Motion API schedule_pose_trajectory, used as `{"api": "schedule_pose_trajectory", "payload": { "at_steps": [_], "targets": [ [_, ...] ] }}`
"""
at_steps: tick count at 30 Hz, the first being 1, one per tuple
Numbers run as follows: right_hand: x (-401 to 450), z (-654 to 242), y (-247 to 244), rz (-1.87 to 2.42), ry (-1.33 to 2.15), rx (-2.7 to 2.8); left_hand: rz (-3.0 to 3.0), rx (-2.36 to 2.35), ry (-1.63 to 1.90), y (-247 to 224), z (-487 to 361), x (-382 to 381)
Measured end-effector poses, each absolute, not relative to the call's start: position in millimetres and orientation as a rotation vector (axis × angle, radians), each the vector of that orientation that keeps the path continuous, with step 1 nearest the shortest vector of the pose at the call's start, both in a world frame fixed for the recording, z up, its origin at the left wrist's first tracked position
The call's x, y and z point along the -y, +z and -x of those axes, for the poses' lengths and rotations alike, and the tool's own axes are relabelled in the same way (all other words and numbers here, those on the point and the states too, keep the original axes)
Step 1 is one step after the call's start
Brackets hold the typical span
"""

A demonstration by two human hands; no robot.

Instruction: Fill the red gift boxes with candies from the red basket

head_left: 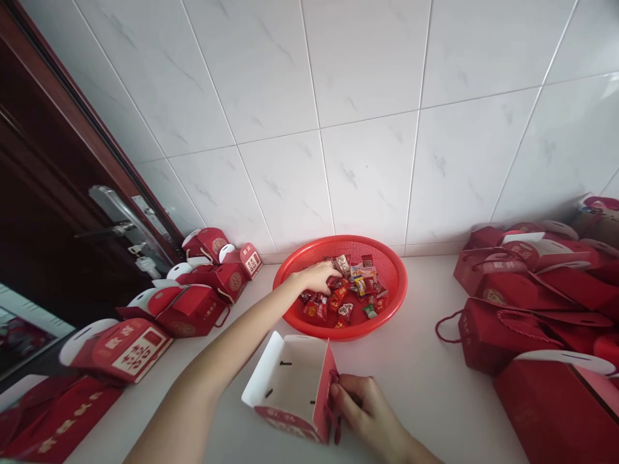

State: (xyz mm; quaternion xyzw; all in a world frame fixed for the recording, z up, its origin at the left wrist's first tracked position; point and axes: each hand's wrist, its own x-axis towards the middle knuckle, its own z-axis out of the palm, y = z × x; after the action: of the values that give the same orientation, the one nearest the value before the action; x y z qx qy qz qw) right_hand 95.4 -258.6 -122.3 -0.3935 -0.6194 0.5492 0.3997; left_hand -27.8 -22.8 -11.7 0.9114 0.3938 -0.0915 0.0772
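Note:
My left hand (320,278) reaches into a red plastic basket (397,308), its thumb and fingers apart among wrapped candies (338,298). The fingertips touch the candies; whether one is between them does not show. In front of the basket stands an open red candy box (289,419) with a white inside, its flaps spread and dark slots in its walls. No candy shows in it. At the box's right side my right hand (365,406) is closed, thumb and finger pinching the side wall by its dark red cord (334,419).
Closed red boxes (191,309) with handles line the left side of the white tabletop (420,393), beside a dark door with a metal handle (128,216). More red boxes (498,335) crowd the right. A tiled wall (367,174) rises behind the basket.

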Motion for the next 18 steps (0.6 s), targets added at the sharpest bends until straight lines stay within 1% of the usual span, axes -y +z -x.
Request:
{"api": "schedule_pose_trajectory", "payload": {
  "at_steps": [7, 14, 18],
  "targets": [
    [258.2, -95.6, -121.7, 0.989, 1.348, 1.583, -2.775, -1.164, -0.187, -7.9, 18.6, 32.7],
    [256.5, -95.3, -122.1, 0.983, 1.361, 1.592, -2.698, -1.304, 0.102, -6.1, 24.8, 32.0],
    [255.9, -94.8, -122.8, 0.979, 1.365, 1.583, -2.639, -1.253, 0.232, -5.5, 23.2, 30.5]
  ]
}}
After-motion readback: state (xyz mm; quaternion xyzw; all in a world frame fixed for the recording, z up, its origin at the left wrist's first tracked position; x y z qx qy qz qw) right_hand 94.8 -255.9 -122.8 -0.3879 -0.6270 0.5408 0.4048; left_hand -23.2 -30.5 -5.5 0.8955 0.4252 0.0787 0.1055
